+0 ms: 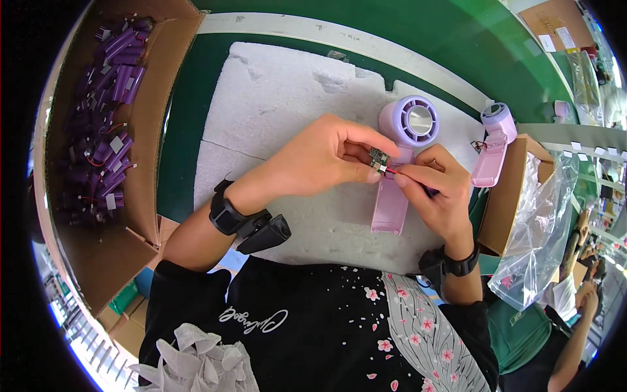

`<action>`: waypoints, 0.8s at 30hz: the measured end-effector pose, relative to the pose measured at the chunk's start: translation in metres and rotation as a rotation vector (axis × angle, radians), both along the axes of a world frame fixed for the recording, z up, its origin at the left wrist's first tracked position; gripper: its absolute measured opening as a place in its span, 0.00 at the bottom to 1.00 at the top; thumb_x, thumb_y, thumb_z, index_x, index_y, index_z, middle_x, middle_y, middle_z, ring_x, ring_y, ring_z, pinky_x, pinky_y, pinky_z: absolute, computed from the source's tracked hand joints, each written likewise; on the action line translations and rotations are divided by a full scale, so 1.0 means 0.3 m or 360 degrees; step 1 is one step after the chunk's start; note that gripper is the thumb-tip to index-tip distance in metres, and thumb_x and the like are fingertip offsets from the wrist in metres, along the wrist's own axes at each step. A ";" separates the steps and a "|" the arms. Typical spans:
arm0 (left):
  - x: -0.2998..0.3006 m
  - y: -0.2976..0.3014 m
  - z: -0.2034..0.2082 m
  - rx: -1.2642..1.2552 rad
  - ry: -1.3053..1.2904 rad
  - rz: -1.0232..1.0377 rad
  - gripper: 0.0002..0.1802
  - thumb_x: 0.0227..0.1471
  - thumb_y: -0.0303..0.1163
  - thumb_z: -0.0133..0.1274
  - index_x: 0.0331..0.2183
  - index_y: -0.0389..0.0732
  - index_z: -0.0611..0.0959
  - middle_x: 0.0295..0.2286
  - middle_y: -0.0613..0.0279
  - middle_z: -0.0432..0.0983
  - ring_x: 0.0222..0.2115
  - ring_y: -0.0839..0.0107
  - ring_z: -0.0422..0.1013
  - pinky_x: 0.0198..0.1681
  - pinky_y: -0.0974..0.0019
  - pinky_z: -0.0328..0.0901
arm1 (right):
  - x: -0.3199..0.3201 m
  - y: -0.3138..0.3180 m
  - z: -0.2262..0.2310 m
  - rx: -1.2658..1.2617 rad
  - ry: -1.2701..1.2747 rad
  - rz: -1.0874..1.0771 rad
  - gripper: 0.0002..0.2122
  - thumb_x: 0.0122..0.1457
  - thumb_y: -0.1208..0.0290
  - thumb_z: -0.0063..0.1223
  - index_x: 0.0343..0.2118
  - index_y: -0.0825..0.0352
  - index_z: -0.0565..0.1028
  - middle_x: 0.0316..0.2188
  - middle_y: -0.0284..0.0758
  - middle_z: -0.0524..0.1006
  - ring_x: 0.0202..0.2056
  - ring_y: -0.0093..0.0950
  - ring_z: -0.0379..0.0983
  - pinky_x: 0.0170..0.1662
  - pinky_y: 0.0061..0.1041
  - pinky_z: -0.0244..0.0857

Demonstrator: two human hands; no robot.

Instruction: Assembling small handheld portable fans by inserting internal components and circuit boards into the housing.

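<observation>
My left hand (320, 155) pinches a small green circuit board (378, 158) between thumb and fingers. A white plug (383, 168) with a short red wire sits at the board's lower edge; whether it is fully seated I cannot tell. The fingers of my right hand (439, 188) are closed on that wire, close beside my left thumb. Something dark purple shows partly under the right fingers. Beneath both hands lies a pink and lavender handheld fan (390, 210), its handle casing opened and its round head (410, 122) beyond my hands.
All this is over a white foam sheet (274, 98). A deep carton (147, 130) of purple battery cells with wires (117, 153) stands left. At right are another opened pink fan (493, 153) and a carton (506, 202) with clear plastic bags (539, 235). A co-worker (532, 340) sits lower right.
</observation>
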State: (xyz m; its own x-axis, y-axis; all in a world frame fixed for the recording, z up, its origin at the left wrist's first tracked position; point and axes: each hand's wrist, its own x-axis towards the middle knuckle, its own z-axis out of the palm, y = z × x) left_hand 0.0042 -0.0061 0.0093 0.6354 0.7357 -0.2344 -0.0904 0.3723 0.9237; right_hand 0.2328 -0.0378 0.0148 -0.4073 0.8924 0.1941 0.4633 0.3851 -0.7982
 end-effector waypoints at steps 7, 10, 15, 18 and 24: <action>0.001 0.001 -0.007 0.0002 -0.0015 0.0054 0.18 0.47 0.18 0.59 0.43 0.36 0.80 0.35 0.64 0.79 0.33 0.79 0.73 0.41 0.73 0.69 | -0.007 -0.001 0.003 -0.0029 -0.0007 -0.0029 0.06 0.49 0.80 0.63 0.32 0.70 0.81 0.27 0.33 0.71 0.24 0.21 0.68 0.25 0.20 0.60; -0.002 0.004 -0.014 -0.0017 -0.0007 0.0042 0.17 0.47 0.18 0.60 0.41 0.37 0.79 0.33 0.64 0.78 0.33 0.79 0.73 0.40 0.73 0.69 | -0.006 -0.002 0.003 -0.0026 -0.0004 -0.0023 0.06 0.49 0.80 0.63 0.32 0.70 0.81 0.27 0.33 0.71 0.24 0.21 0.68 0.25 0.19 0.60; 0.000 -0.001 -0.014 -0.0063 -0.0059 0.0063 0.16 0.45 0.17 0.60 0.39 0.38 0.77 0.32 0.64 0.78 0.33 0.78 0.74 0.38 0.74 0.69 | -0.006 -0.005 -0.001 0.0013 -0.0002 -0.0004 0.06 0.50 0.80 0.63 0.32 0.69 0.82 0.26 0.33 0.71 0.23 0.21 0.68 0.25 0.19 0.60; 0.002 -0.002 -0.018 -0.0063 -0.0101 0.0062 0.17 0.45 0.17 0.61 0.38 0.38 0.76 0.32 0.64 0.78 0.33 0.78 0.74 0.38 0.73 0.69 | -0.008 -0.005 0.000 0.0017 -0.0011 -0.0022 0.06 0.50 0.80 0.63 0.32 0.69 0.82 0.26 0.33 0.71 0.23 0.21 0.68 0.25 0.20 0.60; -0.001 -0.003 -0.016 -0.0018 0.0002 0.0046 0.16 0.45 0.16 0.60 0.37 0.37 0.76 0.33 0.64 0.77 0.33 0.77 0.74 0.39 0.73 0.70 | -0.019 -0.009 0.009 -0.0001 -0.0040 -0.0095 0.05 0.49 0.79 0.64 0.30 0.69 0.82 0.26 0.32 0.71 0.22 0.21 0.68 0.25 0.19 0.60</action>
